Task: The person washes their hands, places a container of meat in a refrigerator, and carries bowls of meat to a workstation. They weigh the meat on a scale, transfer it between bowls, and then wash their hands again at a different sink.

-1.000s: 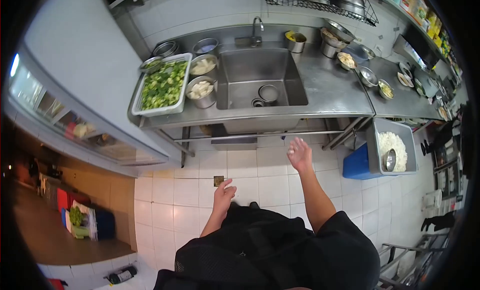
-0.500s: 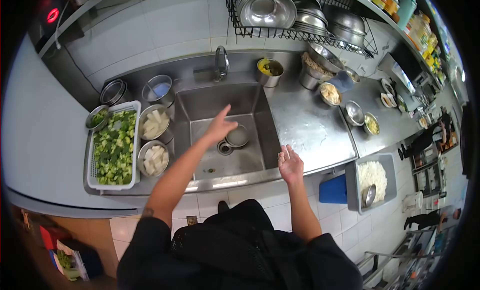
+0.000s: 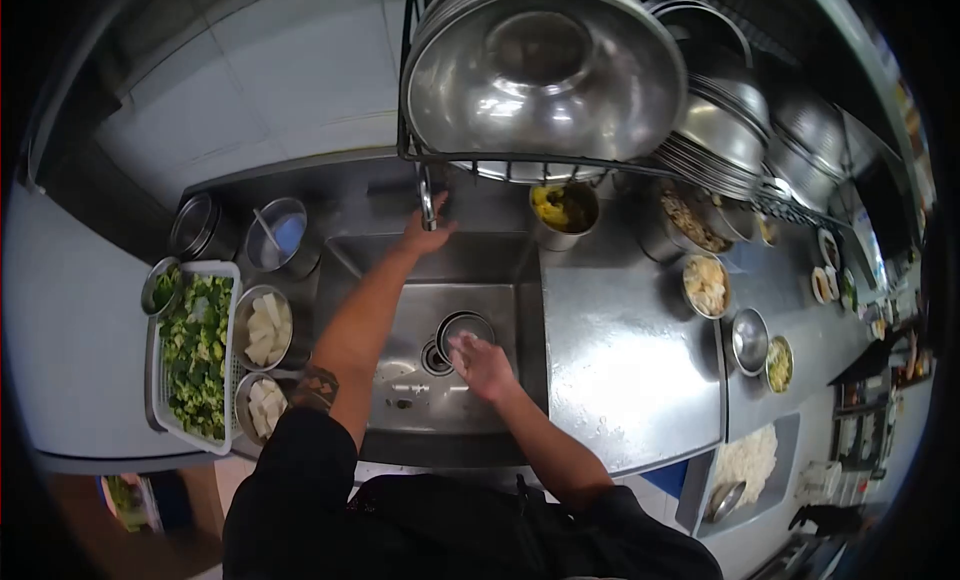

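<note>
My left hand (image 3: 428,238) reaches to the back of the sink, right at the metal faucet (image 3: 428,198). The spout covers part of that hand; the fingers that show are stretched out and apart. Lower down, my right hand (image 3: 482,368) is over the steel sink basin (image 3: 490,405) with fingers extended and nothing held. Its fingertips overlap a small round metal bowl (image 3: 470,325) at the bottom of the basin. Beside the bowl is the round drain (image 3: 434,358), with a few food scraps (image 3: 400,403) in front of it.
Left of the sink stand a white basket (image 3: 232,380) of chopped broccoli and bowls of pale chunks (image 3: 267,328). A wire rack (image 3: 560,165) stacked with large metal bowls (image 3: 540,90) hangs low overhead. Filled pots and bowls (image 3: 707,286) line the right counter; a rice tub (image 3: 745,470) stands below.
My left hand has moved from above the basin back to the faucet. My right hand has come from the counter's front edge over the bowl. The view has shifted closer to the rack.
</note>
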`<state>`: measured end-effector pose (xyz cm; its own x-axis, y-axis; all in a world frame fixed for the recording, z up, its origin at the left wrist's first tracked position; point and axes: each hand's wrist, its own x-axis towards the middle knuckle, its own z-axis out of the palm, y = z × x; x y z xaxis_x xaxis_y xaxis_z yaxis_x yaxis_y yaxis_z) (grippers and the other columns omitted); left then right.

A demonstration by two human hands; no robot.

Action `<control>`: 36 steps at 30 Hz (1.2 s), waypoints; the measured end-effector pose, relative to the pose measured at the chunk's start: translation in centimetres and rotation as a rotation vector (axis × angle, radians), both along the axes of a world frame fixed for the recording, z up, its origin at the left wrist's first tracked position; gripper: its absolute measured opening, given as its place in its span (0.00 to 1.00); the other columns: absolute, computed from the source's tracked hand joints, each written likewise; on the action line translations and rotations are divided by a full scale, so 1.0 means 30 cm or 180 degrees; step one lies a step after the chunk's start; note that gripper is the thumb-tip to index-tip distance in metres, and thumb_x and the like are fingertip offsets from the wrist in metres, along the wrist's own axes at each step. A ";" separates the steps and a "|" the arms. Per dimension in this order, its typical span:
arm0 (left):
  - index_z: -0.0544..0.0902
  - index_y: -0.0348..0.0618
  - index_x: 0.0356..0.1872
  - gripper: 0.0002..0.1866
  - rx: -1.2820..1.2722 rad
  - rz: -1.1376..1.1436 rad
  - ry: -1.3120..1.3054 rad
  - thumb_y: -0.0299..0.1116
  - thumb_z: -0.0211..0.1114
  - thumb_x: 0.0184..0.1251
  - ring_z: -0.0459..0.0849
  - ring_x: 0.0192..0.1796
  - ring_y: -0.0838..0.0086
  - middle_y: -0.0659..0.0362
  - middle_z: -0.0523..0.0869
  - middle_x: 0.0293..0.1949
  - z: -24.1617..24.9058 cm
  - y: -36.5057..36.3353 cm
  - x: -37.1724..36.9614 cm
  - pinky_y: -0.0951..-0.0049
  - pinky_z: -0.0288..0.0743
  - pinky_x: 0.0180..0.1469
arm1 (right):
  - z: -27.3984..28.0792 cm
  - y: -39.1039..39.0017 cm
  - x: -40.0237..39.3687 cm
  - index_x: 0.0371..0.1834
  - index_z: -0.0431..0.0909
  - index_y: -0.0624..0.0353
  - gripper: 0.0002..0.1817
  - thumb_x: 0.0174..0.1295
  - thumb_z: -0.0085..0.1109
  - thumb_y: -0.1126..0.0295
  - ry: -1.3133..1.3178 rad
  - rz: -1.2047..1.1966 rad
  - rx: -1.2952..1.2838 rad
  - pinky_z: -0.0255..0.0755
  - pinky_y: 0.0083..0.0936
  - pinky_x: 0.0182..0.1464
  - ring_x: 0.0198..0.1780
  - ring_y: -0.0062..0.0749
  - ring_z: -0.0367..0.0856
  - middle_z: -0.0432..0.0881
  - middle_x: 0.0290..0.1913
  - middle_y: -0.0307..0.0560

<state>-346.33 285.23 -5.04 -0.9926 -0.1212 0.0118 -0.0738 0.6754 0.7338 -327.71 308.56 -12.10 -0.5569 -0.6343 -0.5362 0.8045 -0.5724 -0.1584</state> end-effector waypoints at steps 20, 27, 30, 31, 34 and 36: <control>0.72 0.39 0.60 0.30 0.3034 0.2097 -0.0877 0.56 0.50 0.72 0.76 0.60 0.50 0.41 0.76 0.56 -0.190 0.206 0.371 0.54 0.71 0.58 | -0.110 -0.374 -0.281 0.61 0.73 0.55 0.21 0.73 0.47 0.55 0.0895 -0.0171 0.0441 0.74 0.31 0.51 0.47 0.32 0.78 0.79 0.50 0.43; 0.79 0.40 0.54 0.26 0.1838 0.2199 -0.0217 0.53 0.54 0.70 0.81 0.56 0.52 0.43 0.82 0.51 -0.248 0.330 0.414 0.60 0.75 0.54 | -0.006 -0.336 -0.245 0.66 0.68 0.58 0.33 0.73 0.39 0.42 0.1123 0.0458 0.0556 0.66 0.29 0.61 0.59 0.33 0.74 0.76 0.59 0.42; 0.80 0.39 0.54 0.25 0.1206 0.1994 -0.0662 0.51 0.55 0.70 0.81 0.56 0.53 0.44 0.83 0.51 -0.289 0.224 0.354 0.63 0.75 0.55 | 0.055 -0.313 -0.256 0.65 0.69 0.58 0.32 0.74 0.38 0.43 0.1054 0.0593 0.0718 0.65 0.29 0.62 0.60 0.33 0.73 0.76 0.58 0.42; 0.81 0.39 0.54 0.25 0.1035 0.1904 -0.0783 0.50 0.55 0.70 0.81 0.56 0.54 0.45 0.84 0.51 -0.294 0.206 0.360 0.64 0.75 0.55 | 0.071 -0.300 -0.255 0.64 0.70 0.58 0.30 0.74 0.38 0.45 0.0920 0.0529 0.0624 0.65 0.29 0.62 0.60 0.33 0.73 0.77 0.57 0.42; 0.84 0.40 0.47 0.24 0.1088 0.1294 -0.1190 0.52 0.55 0.68 0.84 0.48 0.50 0.43 0.86 0.43 -0.144 0.181 0.445 0.58 0.76 0.50 | -0.093 -0.253 -0.268 0.60 0.72 0.61 0.23 0.75 0.43 0.53 0.0920 0.0311 0.1035 0.70 0.33 0.57 0.55 0.34 0.76 0.78 0.54 0.45; 0.84 0.42 0.48 0.23 0.0440 0.1302 -0.1580 0.50 0.55 0.67 0.84 0.47 0.50 0.44 0.85 0.44 -0.301 0.183 0.449 0.55 0.76 0.50 | -0.238 -0.172 -0.337 0.50 0.75 0.61 0.15 0.71 0.53 0.61 0.1745 0.1382 0.2609 0.72 0.35 0.50 0.46 0.32 0.78 0.79 0.49 0.51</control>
<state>-332.86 290.72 -14.08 -0.7496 -0.4574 -0.4784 -0.6566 0.4230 0.6245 -337.82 303.40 -19.23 -0.6644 -0.3965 -0.6335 0.6161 0.1893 -0.7646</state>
